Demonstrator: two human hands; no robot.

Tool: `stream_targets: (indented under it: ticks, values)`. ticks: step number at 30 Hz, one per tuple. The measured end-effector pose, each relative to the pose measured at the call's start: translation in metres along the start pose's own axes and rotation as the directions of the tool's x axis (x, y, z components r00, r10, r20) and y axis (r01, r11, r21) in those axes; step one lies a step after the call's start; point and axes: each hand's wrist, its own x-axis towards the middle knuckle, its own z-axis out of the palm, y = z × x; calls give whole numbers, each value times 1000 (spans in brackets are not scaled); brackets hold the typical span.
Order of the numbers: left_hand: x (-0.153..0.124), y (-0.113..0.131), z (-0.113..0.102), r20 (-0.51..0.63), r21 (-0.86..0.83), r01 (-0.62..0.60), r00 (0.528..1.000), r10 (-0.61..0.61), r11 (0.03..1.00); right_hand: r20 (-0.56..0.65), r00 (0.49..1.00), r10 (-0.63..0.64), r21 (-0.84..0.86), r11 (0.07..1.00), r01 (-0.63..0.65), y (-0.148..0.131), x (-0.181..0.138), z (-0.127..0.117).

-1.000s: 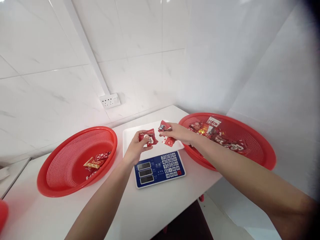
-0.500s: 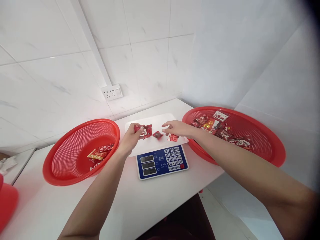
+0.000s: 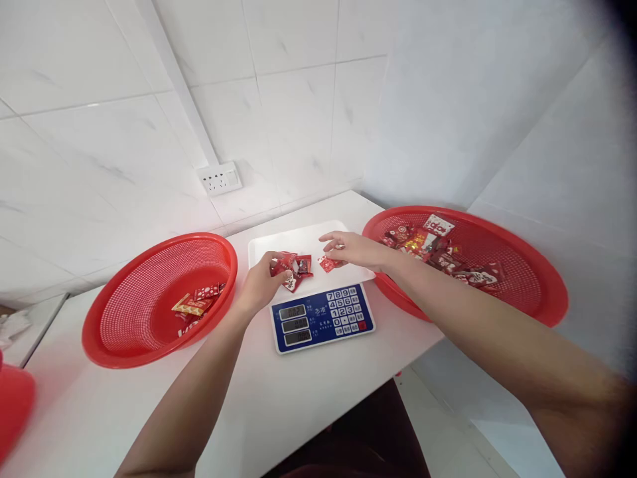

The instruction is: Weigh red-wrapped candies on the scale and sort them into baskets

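My left hand (image 3: 263,282) is closed at the fingertips around red candy packets (image 3: 290,277), low over the left part of the white scale pan (image 3: 318,232). A dark red packet (image 3: 304,265) lies against that bunch on its right. My right hand (image 3: 355,249) is above the pan's right side, index finger stretched out. Under its thumb and lower fingers is a small red and white packet (image 3: 327,264), partly covered. The blue keypad panel (image 3: 321,318) of the scale faces me, its top display showing small digits.
On the left stands a red mesh basket (image 3: 134,292) with several packets at its right side. A larger red basket (image 3: 522,265) with many packets stands on the right, beneath my right forearm. Behind the white table (image 3: 239,405) is a tiled wall with a socket (image 3: 219,178).
My left hand has lowered its packets onto the pan beside the dark red packet. The right hand's packet has shifted left. The top display has changed from zeros to a small reading.
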Motion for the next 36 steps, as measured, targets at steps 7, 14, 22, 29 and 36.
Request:
stream_targets:
  ticks: [7, 14, 22, 29, 36]
  values:
    - [-3, -4, 4, 29, 323, -163, 986, 162, 932, -43, 991, -125, -512, 854, 86, -4, -13, 4]
    - [8, 4, 18, 163, 402, -263, 963, 214, 877, 42, 991, -127, -715, 689, 119, 4, -8, 21]
    - [10, 7, 24, 193, 426, -318, 947, 258, 847, 95, 925, -369, -664, 668, 335, 21, 9, 28]
    - [-11, 14, 1, 135, 377, -258, 966, 222, 890, -37, 927, -373, -650, 714, 261, 18, -26, -7]
    - [-104, 9, -40, 286, -16, 35, 958, -29, 999, -141, 966, 218, -669, 698, -256, 70, -101, -80]
